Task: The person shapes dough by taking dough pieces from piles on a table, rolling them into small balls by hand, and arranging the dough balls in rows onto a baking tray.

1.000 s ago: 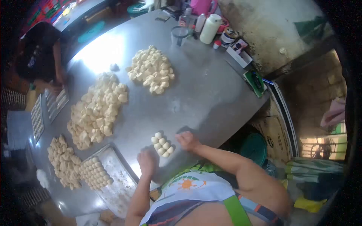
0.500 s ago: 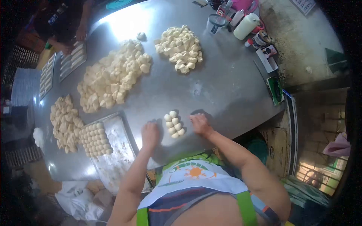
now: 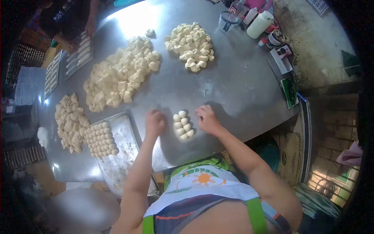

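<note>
Two short rows of smooth dough balls (image 3: 183, 125) stand on the metal table between my hands. My left hand (image 3: 156, 122) rests on the tabletop left of them, its fingers curled under. To their right, my right hand (image 3: 207, 118) is also curled down against the metal. Whatever lies beneath either palm is hidden. On my left, a tray (image 3: 124, 146) carries a block of dough balls (image 3: 101, 139) in close rows. Loose dough pieces lie in a small heap (image 3: 70, 121), a large heap (image 3: 120, 78) and a far heap (image 3: 191, 45).
At far left, a person's hands (image 3: 70, 46) are at trays of long dough pieces (image 3: 80, 54). Bottles (image 3: 260, 24), a clear jug (image 3: 228, 20) and a small box (image 3: 279, 60) line the right edge. A blurred oval patch (image 3: 83, 210) covers the lower left.
Both hands have shifted slightly on the table, the right one farther from my body. The dough balls between them keep their arrangement. The camera view has tilted a little, and the blurred patch has appeared.
</note>
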Motion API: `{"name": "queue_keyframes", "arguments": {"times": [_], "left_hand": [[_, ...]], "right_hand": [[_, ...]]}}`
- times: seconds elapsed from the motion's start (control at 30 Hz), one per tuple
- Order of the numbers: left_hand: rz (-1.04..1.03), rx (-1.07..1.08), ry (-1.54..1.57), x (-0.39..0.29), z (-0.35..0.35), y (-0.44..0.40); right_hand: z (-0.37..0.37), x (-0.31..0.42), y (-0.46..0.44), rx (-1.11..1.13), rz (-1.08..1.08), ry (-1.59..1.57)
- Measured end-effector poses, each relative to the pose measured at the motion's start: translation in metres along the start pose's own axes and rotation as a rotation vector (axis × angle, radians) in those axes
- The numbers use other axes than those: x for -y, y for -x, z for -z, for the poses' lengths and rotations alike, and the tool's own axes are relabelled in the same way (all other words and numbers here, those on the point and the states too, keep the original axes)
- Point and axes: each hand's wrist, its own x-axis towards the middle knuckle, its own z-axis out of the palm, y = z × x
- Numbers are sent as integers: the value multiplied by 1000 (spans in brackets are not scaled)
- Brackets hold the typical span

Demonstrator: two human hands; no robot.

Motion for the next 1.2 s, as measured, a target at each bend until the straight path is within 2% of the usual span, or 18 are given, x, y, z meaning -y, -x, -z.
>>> {"name": "queue_keyframes", "arguments": {"times": [0.07, 0.23, 0.3, 0.33, 0.37, 0.43, 0.53, 0.67, 0.8, 0.83, 0.9, 0.97, 1.03, 1.07, 1.1, 1.13, 1.17, 1.2], "left_hand": [[217, 112, 299, -3, 13, 8], [401, 166, 454, -34, -11, -23], [367, 302, 491, -16, -30, -11], [252, 299, 441, -18, -23, -11], [139, 298, 391, -24, -13, -15], [125, 204, 324, -35, -7, -38], [379, 45, 492, -49, -27, -113], [410, 26, 299, -93, -83, -206], [399, 59, 276, -88, -110, -230], [392, 60, 275, -74, -111, -224], [110, 137, 143, -28, -98, -199], [183, 337, 325, 2, -60, -161], [266, 290, 311, 11, -18, -112], [259, 264, 281, 16, -2, -90], [446, 323, 377, 21, 8, -69], [355, 338, 311, 62, -4, -27], [148, -9, 225, 28, 15, -2], [210, -6, 299, 24, 20, 25]], "right_hand": [[8, 5, -4, 16, -107, -120], [-17, 23, -59, -50, -271, -373], [-13, 38, -72, 388, -96, -328], [3, 37, -84, 591, -187, -346], [1, 25, -92, 583, -192, -347], [-6, -3, -101, 51, -288, -372], [17, -36, -152, -217, -352, -118], [-2, -56, -176, -154, -313, 225], [-9, -75, -156, -213, -229, 302], [2, -73, -140, -180, -240, 132], [17, -75, -101, -218, -203, -134], [36, -74, -62, -290, -155, -230], [67, -54, -29, 62, -617, -362], [63, -52, -13, 42, -622, -352], [56, -57, 6, -96, -614, -459], [58, -58, 25, -241, -602, -556], [68, -44, 39, -247, -625, -435], [77, -26, 53, -246, -652, -321]]}}
